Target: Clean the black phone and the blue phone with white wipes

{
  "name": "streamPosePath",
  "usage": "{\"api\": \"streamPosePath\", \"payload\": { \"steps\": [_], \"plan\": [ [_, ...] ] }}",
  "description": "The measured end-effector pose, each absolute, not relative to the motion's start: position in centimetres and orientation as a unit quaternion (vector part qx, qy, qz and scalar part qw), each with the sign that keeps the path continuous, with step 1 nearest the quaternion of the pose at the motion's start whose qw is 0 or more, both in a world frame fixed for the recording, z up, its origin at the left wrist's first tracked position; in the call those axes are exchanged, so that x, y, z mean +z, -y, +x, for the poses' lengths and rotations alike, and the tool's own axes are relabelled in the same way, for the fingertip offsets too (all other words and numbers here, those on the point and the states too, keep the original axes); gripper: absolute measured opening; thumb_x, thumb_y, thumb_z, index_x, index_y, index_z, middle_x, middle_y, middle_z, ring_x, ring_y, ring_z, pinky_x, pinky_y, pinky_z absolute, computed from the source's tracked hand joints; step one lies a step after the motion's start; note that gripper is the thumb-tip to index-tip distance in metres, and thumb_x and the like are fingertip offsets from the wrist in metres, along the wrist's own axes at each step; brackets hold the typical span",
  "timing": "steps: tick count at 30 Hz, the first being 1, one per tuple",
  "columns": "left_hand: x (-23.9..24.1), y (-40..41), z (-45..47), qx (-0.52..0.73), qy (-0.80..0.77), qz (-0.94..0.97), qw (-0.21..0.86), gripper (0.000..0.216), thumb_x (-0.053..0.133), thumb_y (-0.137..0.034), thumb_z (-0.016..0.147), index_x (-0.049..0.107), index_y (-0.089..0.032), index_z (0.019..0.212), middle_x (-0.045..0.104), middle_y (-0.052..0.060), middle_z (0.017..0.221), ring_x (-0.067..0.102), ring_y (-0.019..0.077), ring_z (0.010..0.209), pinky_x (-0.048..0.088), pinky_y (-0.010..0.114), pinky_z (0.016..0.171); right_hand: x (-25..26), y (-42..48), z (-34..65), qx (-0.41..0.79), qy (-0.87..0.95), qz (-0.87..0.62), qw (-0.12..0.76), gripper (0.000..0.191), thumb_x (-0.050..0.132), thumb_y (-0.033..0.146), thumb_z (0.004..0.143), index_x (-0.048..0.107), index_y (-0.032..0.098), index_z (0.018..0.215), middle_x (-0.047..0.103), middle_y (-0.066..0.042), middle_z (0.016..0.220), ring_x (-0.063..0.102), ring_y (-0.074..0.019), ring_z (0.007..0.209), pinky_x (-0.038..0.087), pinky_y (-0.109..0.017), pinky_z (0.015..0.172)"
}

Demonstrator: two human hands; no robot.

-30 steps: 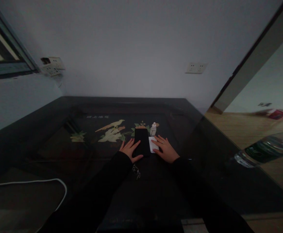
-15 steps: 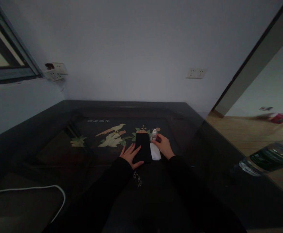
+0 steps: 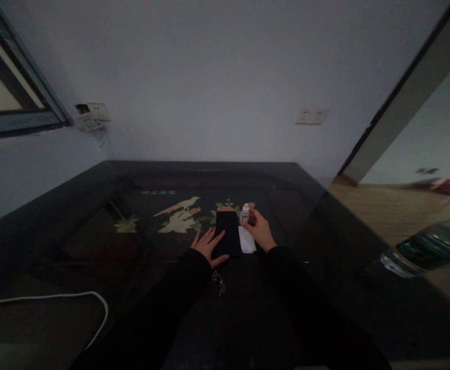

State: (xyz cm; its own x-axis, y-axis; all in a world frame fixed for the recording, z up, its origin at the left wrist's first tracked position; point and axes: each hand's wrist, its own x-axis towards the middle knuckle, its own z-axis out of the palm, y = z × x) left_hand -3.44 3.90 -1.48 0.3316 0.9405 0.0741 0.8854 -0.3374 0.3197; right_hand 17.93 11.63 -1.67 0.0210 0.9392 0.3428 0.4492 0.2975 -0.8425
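A black flat rectangular thing, perhaps a phone (image 3: pixel 228 231), lies on the dark glossy table (image 3: pixel 74 216). My left hand (image 3: pixel 208 247) rests on its left side with the fingers spread. Just to its right, a small white-capped dropper bottle (image 3: pixel 245 214) stands upright, and my right hand (image 3: pixel 261 229) pinches it between thumb and fingers. A folded white tissue or cloth (image 3: pixel 247 240) lies beside the black thing, partly below my right hand. Near my left wrist is a small silvery chain or charm (image 3: pixel 219 282).
A large clear bottle with a green label (image 3: pixel 421 252) is at the table's right side. A white cable (image 3: pixel 55 296) curves over the left front. Wall sockets (image 3: pixel 311 116) sit above the table, and a window (image 3: pixel 12 77) is at the upper left.
The view has shifted very slightly. Both hands, the dropper bottle and the black thing stay in nearly the same places.
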Motion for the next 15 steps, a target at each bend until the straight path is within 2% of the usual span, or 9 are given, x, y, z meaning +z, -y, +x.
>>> {"api": "streamPosePath", "payload": {
  "steps": [3, 5, 6, 7, 9, 11, 15],
  "plan": [
    [-1.2, -5.0, -4.6, 0.263, -0.561, 0.764, 0.18, 0.075, 0.056, -0.048, 0.073, 0.03, -0.028, 0.14, 0.037, 0.009, 0.143, 0.033, 0.0251, 0.133, 0.018, 0.051, 0.109, -1.1, -11.8, 19.7, 0.269, 0.609, -0.531, 0.525, 0.063, 0.071, 0.032, 0.061, 0.051, 0.018, 0.119, 0.066, -0.007, 0.097, 0.061, -0.017, 0.081, 0.048, -0.031, 0.073],
    [-0.7, -6.3, -6.5, 0.448, -0.551, 0.655, 0.259, 0.066, 0.058, -0.045, 0.071, 0.042, -0.026, 0.132, 0.05, 0.007, 0.134, 0.041, 0.0231, 0.128, 0.02, 0.046, 0.11, -0.7, -11.9, 22.5, 0.263, 0.562, -0.539, 0.569, 0.061, 0.068, 0.039, 0.063, 0.051, 0.017, 0.117, 0.065, -0.009, 0.098, 0.061, -0.0172, 0.081, 0.049, -0.032, 0.071],
    [-0.4, -6.9, -7.7, 0.562, -0.529, 0.558, 0.305, 0.063, 0.062, -0.043, 0.068, 0.049, -0.022, 0.126, 0.057, 0.01, 0.124, 0.045, 0.0243, 0.124, 0.025, 0.044, 0.109, -0.5, -11.9, 24.2, 0.256, 0.534, -0.545, 0.594, 0.058, 0.066, 0.043, 0.065, 0.052, 0.016, 0.115, 0.065, -0.009, 0.096, 0.061, -0.0169, 0.08, 0.049, -0.032, 0.07],
    [-0.1, -7.4, -9.0, 0.603, -0.52, 0.518, 0.313, 0.065, 0.059, -0.045, 0.07, 0.045, -0.02, 0.128, 0.058, 0.011, 0.121, 0.049, 0.0242, 0.12, 0.03, 0.044, 0.106, -0.5, -11.9, 26.1, 0.248, 0.504, -0.55, 0.618, 0.056, 0.063, 0.046, 0.067, 0.052, 0.016, 0.113, 0.065, -0.009, 0.093, 0.062, -0.0166, 0.079, 0.05, -0.032, 0.07],
    [0.2, -8.1, -11.4, 0.652, -0.511, 0.457, 0.323, 0.064, 0.052, -0.046, 0.076, 0.035, -0.022, 0.132, 0.055, 0.012, 0.123, 0.051, 0.0224, 0.118, 0.036, 0.043, 0.103, -0.7, -11.8, 29.7, 0.234, 0.446, -0.559, 0.659, 0.051, 0.056, 0.052, 0.071, 0.053, 0.017, 0.108, 0.064, -0.008, 0.09, 0.062, -0.0152, 0.074, 0.05, -0.031, 0.066],
    [0.2, -8.5, -12.9, 0.688, -0.499, 0.398, 0.346, 0.055, 0.045, -0.044, 0.08, 0.032, -0.028, 0.131, 0.055, 0.009, 0.123, 0.055, 0.0205, 0.113, 0.042, 0.042, 0.097, -1.3, -11.6, 32.4, 0.218, 0.395, -0.568, 0.689, 0.051, 0.053, 0.056, 0.071, 0.052, 0.018, 0.104, 0.063, -0.006, 0.085, 0.061, -0.0138, 0.067, 0.05, -0.031, 0.061],
    [-0.6, -8.8, -13.2, 0.71, -0.48, 0.328, 0.397, 0.045, 0.052, -0.036, 0.077, 0.041, -0.028, 0.12, 0.058, 0.007, 0.113, 0.062, 0.0189, 0.099, 0.05, 0.039, 0.087, -2.5, -11.7, 33.9, 0.201, 0.361, -0.577, 0.705, 0.048, 0.057, 0.053, 0.068, 0.053, 0.018, 0.1, 0.062, -0.004, 0.082, 0.06, -0.0129, 0.066, 0.05, -0.028, 0.057]
  ]
}}
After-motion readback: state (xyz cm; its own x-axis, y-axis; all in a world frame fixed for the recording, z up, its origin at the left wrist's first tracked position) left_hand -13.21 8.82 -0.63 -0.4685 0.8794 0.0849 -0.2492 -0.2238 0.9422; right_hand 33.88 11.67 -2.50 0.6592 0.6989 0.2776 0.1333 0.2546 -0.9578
